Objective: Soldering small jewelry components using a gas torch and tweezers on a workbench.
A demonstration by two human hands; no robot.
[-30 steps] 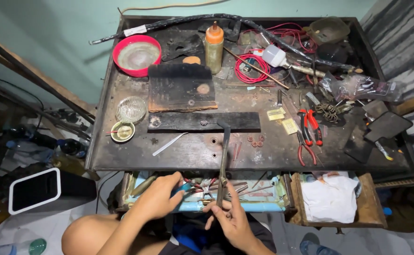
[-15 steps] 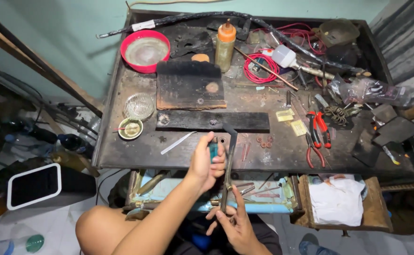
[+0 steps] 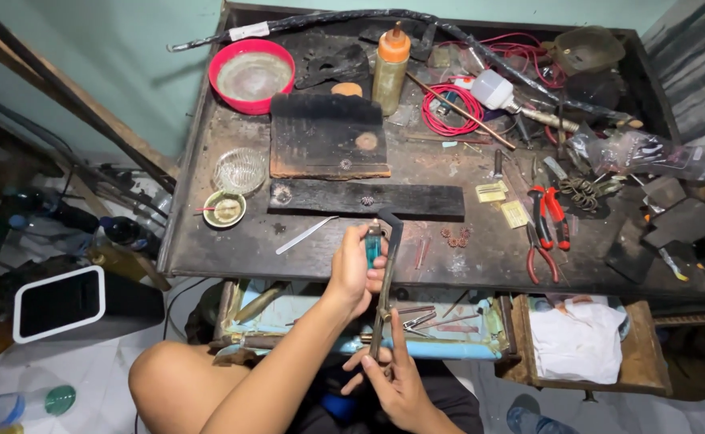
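Pinching a teal lighter (image 3: 374, 246), left hand (image 3: 355, 269); right hand (image 3: 396, 378) grips bent tool (image 3: 387, 277) beside.

1. I see a small teal lighter (image 3: 374, 246) gripped in my left hand (image 3: 355, 269). It stands upright, its metal top poking above the fingers and its lower body hidden in the fist.
2. Just right of that hand, almost touching the lighter, rises a long thin dark metal tool (image 3: 386, 277). It stands nearly upright, leaning slightly, with a hooked, bent head at the top that curves towards the lighter's top.
3. The tool's lower end sits in my right hand (image 3: 395, 379), pinched between the fingers, directly below the left hand.
4. Whether the lighter is lit, I cannot tell.
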